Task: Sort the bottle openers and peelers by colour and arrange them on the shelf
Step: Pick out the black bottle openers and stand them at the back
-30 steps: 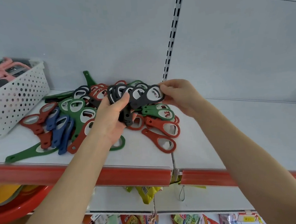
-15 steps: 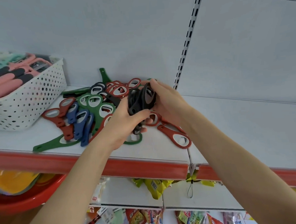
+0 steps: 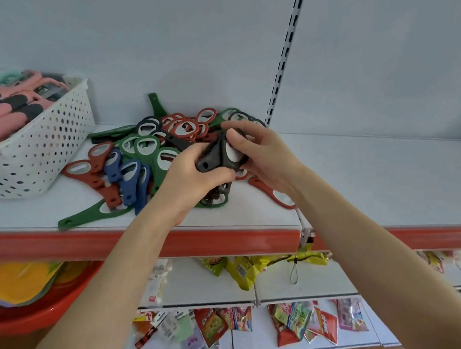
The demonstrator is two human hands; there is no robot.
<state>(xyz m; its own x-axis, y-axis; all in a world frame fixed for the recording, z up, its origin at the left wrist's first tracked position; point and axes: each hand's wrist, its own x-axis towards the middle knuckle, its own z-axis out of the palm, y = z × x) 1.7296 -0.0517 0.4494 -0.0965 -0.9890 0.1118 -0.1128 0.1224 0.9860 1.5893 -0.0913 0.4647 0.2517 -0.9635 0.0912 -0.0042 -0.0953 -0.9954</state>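
**Head view.** Both hands meet above the middle of the shelf point(image 3: 373, 181), just over a mixed pile.

- **Hands:** The left hand point(image 3: 189, 179) curls round the handle ends of a stack of black bottle openers point(image 3: 214, 155), thumb on top. The right hand point(image 3: 266, 153) grips the stack's ring ends, thumb pressed on the uppermost ring. The stack is held clear of the shelf board (how many openers it holds cannot be counted).
- **Pile, beneath and to the left of the hands:** Red openers point(image 3: 185, 123) lie towards the back wall, green openers point(image 3: 156, 178) in the centre, and blue openers point(image 3: 128, 178) nearer the front edge. One long green piece point(image 3: 88, 214) reaches almost to the red front lip point(image 3: 228, 238). A single red opener point(image 3: 274, 196) lies under the right wrist, near the front edge.
- **Left end of the shelf:** A white perforated basket point(image 3: 49, 147) holds pink, black-handled peelers point(image 3: 7, 112), with mint-coloured ones at its far corner.
- **Below the shelf:** Snack packets point(image 3: 240, 272) hang under it, and a red basin point(image 3: 33, 317) sits at lower left.
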